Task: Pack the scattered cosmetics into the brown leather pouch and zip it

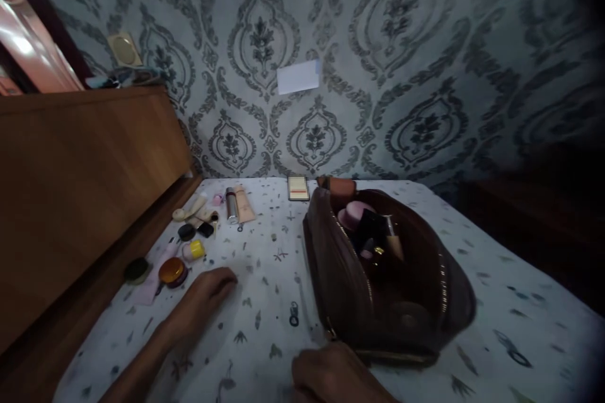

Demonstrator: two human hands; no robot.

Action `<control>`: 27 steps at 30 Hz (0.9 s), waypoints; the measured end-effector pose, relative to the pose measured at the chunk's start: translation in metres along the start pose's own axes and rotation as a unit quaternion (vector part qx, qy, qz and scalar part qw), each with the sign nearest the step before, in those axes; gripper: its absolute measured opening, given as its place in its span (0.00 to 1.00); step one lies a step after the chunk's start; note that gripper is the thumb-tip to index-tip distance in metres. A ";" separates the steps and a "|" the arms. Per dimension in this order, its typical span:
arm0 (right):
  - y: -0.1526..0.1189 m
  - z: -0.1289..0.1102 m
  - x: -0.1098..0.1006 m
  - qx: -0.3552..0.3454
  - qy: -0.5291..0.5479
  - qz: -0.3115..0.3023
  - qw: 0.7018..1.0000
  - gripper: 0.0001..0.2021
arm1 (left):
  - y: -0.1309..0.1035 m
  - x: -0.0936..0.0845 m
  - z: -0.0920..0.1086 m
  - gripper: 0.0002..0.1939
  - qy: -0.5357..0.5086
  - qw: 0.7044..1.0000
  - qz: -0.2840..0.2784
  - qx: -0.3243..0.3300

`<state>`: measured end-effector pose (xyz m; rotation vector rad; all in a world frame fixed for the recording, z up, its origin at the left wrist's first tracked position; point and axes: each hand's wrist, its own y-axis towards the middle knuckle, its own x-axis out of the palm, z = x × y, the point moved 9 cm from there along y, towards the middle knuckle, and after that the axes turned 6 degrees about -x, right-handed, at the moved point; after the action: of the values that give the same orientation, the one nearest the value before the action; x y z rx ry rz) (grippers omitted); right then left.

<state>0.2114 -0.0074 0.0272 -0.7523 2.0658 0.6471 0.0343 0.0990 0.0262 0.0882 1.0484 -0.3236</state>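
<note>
A dark brown zip bag (pixel 340 264) stands unzipped on the patterned cloth, its mouth wide. Inside lie a pink round container (pixel 354 214), a black item (pixel 371 227) and a small bottle with a beige lower part (pixel 394 240). My right hand (pixel 331 371) is closed just in front of the bag's near left corner; its fingers curl under, hiding whatever they may hold. To the left, my left hand (pixel 208 293) rests low over the cloth, fingers loosely bent and nothing visible in them. Near it are an amber round jar (pixel 173 271) and a yellow-capped bottle (pixel 195 250).
Along the left lie a dark-lidded jar (pixel 137 270), a black round case (pixel 186 232), a silver cylinder (pixel 231 204) and a beige tube (pixel 244 203). A small yellowish box (pixel 298 188) sits by the wall. A wooden panel (pixel 94 164) borders the left side.
</note>
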 end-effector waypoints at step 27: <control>0.074 0.041 0.068 0.164 0.485 0.143 0.847 0.26 | 0.144 -0.042 -0.029 0.21 0.179 0.957 0.103 -0.202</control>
<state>0.1478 0.0523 -0.0381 -0.6199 3.1544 -0.0085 0.0350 0.2517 0.0364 -0.1165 1.4344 0.1061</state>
